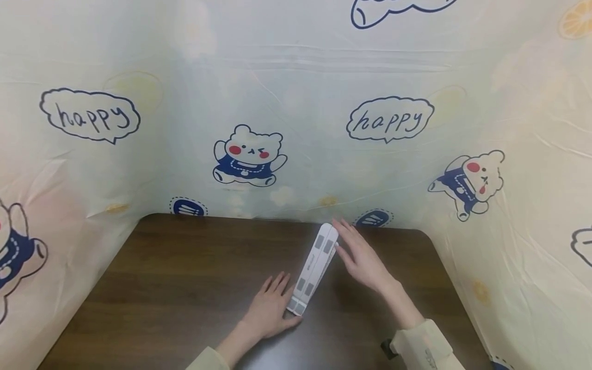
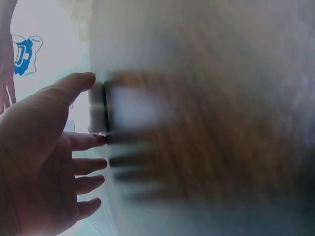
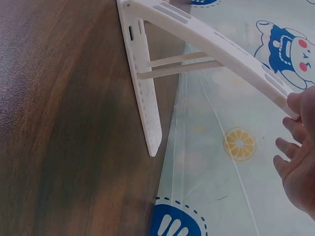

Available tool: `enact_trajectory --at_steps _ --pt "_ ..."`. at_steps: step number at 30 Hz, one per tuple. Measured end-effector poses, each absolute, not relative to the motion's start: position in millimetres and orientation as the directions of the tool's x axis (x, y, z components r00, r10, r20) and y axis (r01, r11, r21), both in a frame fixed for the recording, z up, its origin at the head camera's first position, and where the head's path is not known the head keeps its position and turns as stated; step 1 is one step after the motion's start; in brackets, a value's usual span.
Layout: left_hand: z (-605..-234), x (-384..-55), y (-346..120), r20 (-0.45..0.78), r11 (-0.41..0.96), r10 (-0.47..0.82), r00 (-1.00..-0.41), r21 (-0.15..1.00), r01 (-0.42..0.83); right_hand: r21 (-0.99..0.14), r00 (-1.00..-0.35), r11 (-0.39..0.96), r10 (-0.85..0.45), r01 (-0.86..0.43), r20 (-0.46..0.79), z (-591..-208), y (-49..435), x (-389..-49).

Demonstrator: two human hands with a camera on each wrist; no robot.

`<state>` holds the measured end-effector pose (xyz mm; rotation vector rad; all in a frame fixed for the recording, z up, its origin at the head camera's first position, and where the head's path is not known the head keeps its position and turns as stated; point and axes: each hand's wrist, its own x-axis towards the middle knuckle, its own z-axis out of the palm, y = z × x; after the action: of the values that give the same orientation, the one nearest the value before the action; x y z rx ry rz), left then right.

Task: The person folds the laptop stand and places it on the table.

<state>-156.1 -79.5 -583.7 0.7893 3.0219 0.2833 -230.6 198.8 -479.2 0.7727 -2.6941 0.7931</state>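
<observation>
Fingers first: the right hand [image 1: 365, 259] has the far end, thumb on one side and index finger on the other, pinching the raised tip of a white folding stand [image 1: 313, 270], while its remaining fingers sit loosely bent, apart from the plastic. Down at the near end, the left hand [image 1: 267, 313] is fanned wide, fingers straight, thumb and index on either side of the hinged end; the left wrist view is blurred by glare, so whether they squeeze it is hard to say. Between the hands runs the stand itself, slanting across just right of centre, its upper arm lifted, grey pads [image 1: 320, 241] along the top. From the right wrist we see it standing open: the base bar [image 3: 145, 93] down on the wood, two thin struts [image 3: 184, 69] reaching up to the raised arm. Out past the wrists come pale sleeves [image 1: 423, 344], with a dark object [image 1: 388, 349] beside the right cuff. Beneath it all, a brown wood-grain table [image 1: 185, 288], and around that a pale cloth [image 1: 314, 67] with winking bears [image 1: 250, 160] and "happy" speech bubbles [image 1: 90, 115].
</observation>
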Motion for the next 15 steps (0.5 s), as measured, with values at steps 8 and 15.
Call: enact_trajectory --at_steps 8,15 --pt "-583 -158 -90 -0.002 0.854 0.482 -0.876 0.223 0.470 -0.448 -0.842 0.714 -0.422 -0.537 0.337 -478 200 -225" --pt "-582 -158 -96 -0.001 0.849 0.483 -0.876 0.245 0.468 -0.446 -0.844 0.719 -0.418 -0.534 0.336 -478 198 -221"
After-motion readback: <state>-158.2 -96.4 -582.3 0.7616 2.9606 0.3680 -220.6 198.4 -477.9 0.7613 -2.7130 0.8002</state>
